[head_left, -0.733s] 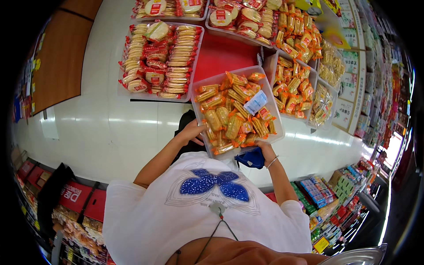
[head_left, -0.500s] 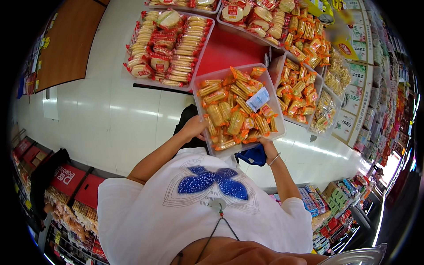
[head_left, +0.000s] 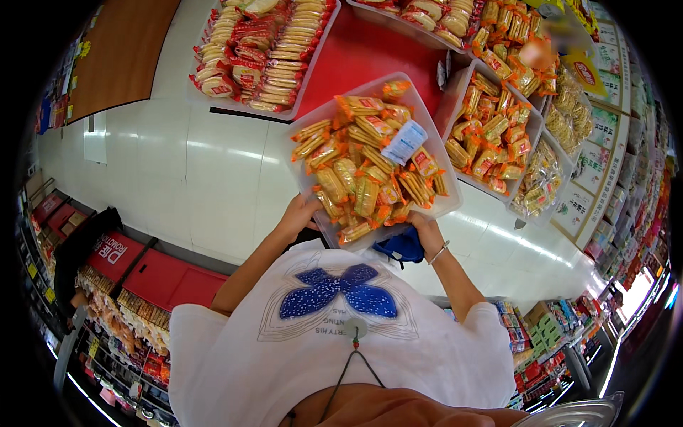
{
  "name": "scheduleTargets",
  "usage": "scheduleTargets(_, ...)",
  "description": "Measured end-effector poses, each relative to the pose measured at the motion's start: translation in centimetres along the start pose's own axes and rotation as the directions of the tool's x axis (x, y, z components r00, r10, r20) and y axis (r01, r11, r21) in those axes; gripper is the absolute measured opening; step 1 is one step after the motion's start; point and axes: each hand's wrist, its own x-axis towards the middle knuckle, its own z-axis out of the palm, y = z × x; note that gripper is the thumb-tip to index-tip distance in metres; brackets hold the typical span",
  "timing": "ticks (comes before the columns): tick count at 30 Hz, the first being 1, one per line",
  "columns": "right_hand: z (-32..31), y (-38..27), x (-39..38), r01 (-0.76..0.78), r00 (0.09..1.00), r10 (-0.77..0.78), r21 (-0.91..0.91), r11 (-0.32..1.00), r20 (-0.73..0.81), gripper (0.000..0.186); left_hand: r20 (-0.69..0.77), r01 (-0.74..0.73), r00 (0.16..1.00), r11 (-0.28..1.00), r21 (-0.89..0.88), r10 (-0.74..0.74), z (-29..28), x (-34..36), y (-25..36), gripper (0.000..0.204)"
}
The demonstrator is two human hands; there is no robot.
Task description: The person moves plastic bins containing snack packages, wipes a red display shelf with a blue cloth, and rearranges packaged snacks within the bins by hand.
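The left hand [head_left: 299, 213] and right hand [head_left: 427, 235], apart, clamp a tub [head_left: 448, 204] by its left and near sides, orange-wrapped biscuits [head_left: 366, 196] inside; beyond them, another tub [head_left: 311, 67] holds red-wrapped biscuits [head_left: 247, 75].

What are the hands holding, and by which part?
A tub of snacks: left hand at its left side, right hand at its near edge.

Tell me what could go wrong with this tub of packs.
The left hand and right hand hold the tub toward its near end, so the far end might dip. The orange-wrapped packs are heaped, so upper ones could slide out if it tilts. The white slip lying on top might fall too.
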Motion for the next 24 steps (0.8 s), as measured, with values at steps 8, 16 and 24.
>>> scheduleTargets(8,-0.4,-2.4,5.9,-0.071,0.997,0.067,-0.222,0.972,-0.022,0.043,-0.070,-0.066,0.996,0.977,-0.203,0.053,2.1,-0.7,-2.2,0.052)
scheduleTargets(16,-3.8,-2.4,6.7,0.367,0.890,-0.404,-0.195,0.910,-0.209,0.042,-0.101,-0.115,0.992,0.844,-0.523,0.072,7.8,5.9,-2.2,0.050)
scheduleTargets(24,-4.5,2.3,5.8,0.252,0.952,-0.263,-0.087,0.964,-0.158,0.031,-0.107,-0.207,0.978,0.768,-0.606,0.180,10.4,15.2,6.4,0.033)
